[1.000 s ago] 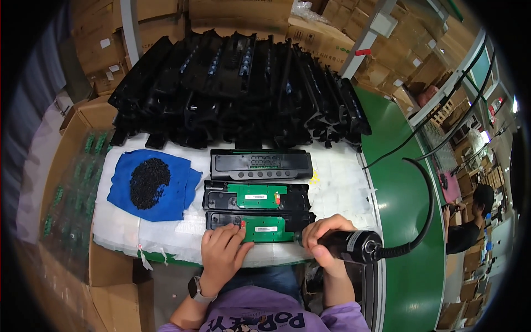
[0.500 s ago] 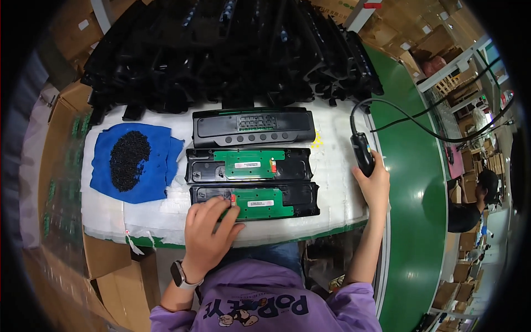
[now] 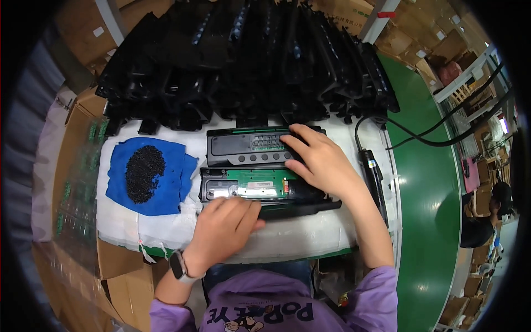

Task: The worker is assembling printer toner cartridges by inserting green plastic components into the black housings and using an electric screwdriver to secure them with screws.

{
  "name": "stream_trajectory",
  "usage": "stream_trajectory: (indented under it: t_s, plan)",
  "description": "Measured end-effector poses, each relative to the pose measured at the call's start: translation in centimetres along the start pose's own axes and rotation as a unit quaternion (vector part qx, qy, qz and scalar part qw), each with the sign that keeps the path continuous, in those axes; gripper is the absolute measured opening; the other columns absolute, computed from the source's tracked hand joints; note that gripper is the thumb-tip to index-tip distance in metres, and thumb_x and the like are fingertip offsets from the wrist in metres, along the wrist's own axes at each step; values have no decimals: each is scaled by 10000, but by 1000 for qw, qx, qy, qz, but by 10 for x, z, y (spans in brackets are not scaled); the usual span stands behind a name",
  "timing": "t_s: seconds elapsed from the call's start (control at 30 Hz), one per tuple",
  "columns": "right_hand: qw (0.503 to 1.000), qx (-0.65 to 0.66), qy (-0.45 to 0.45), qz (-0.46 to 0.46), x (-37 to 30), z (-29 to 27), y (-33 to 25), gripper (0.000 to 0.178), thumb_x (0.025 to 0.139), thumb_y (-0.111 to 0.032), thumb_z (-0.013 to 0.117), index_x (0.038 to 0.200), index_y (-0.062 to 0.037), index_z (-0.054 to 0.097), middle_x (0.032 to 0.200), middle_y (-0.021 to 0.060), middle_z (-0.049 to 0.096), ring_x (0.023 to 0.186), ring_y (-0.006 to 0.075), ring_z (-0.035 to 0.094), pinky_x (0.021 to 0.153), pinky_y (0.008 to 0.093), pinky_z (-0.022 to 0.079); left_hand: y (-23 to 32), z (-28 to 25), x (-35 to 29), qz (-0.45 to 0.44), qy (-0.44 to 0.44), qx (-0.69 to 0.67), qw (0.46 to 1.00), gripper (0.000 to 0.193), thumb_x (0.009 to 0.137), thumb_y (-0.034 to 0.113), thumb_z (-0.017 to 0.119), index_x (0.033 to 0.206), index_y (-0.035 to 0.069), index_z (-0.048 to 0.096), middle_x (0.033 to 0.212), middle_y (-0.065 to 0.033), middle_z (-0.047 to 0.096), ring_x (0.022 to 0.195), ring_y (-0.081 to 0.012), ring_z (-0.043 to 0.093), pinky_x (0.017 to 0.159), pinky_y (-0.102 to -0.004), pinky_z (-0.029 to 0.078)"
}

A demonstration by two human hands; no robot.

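The nearest black plastic housing (image 3: 298, 209) is tipped up on its long edge. My left hand (image 3: 224, 226) is closed over its left part, fingertips partly hidden and blurred. Behind it lies a second housing with a green circuit board (image 3: 257, 189) facing up. Farther back is a black panel (image 3: 232, 146) with a row of round buttons and a grid opening. Its right part is under my right hand (image 3: 321, 163), which spans it with fingers at the far edge and thumb at the near one. A corded electric screwdriver (image 3: 374, 180) lies right of that hand, untouched.
A blue cloth (image 3: 119, 188) bearing a heap of small black screws (image 3: 145, 174) is at left. Many black plastic housings (image 3: 221, 72) are stacked across the back. A green surface (image 3: 423, 199) runs along the right. Cardboard boxes (image 3: 133, 288) stand at lower left.
My right hand has let go of the electric screwdriver and moved left onto the far panel. The nearest housing, flat before, is now tipped up under my left hand. The view has shifted slightly.
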State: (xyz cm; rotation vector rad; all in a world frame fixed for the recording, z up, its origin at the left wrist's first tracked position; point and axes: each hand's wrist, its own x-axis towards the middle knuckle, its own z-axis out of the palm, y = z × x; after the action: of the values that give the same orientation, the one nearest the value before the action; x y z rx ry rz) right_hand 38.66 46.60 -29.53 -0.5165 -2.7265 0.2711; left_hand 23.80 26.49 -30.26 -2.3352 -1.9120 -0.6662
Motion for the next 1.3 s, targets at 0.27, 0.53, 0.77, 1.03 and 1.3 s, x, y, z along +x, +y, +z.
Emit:
stream_trajectory:
  t_s: [0.27, 0.53, 0.77, 1.03, 1.3]
  plan:
    - [996, -79, -43, -8, 19, 9, -1, 504, 740, -247, 664, 1165, -7, 537, 1142, 96, 566, 1017, 268, 517, 852, 349, 470, 18, 22, -2, -89, 70, -270, 956, 262, 777, 76, 629, 1015, -12, 563, 992, -119, 595, 878, -254, 588, 749, -345, 455]
    - [986, -106, -131, 18, 31, -3, -12, 701, 659, -368, 721, 1172, 55, 501, 978, 175, 541, 1005, 297, 517, 821, 361, 467, 37, 45, -25, -285, -118, -802, 511, 352, 930, 130, 477, 1248, -14, 433, 1236, -144, 518, 1112, -220, 527, 924, -313, 415]
    - [976, -86, -190, 61, 26, -3, -7, 748, 579, -436, 776, 1082, 59, 527, 977, 176, 530, 889, 320, 584, 742, 364, 482, 31, 48, -32, -281, -113, -861, 408, 361, 949, 135, 412, 1265, -40, 413, 1325, -181, 444, 1236, -265, 435, 970, -332, 386]
    - [980, 75, -154, 106, 17, -40, -21, 605, 559, -211, 795, 1071, -5, 546, 819, 189, 645, 756, 303, 638, 700, 346, 489, 30, 51, -39, -273, -111, -873, 388, 316, 950, 147, 439, 1233, 6, 434, 1320, -150, 454, 1250, -236, 426, 1005, -317, 355]
    - [922, 262, -266, 105, -25, -32, -32, 558, 589, -225, 802, 1040, 4, 568, 1022, 125, 556, 950, 212, 539, 857, 295, 407, 31, 60, -33, -299, -115, -867, 382, 311, 924, 157, 497, 1182, -14, 468, 1255, -120, 499, 1195, -204, 471, 974, -300, 398]
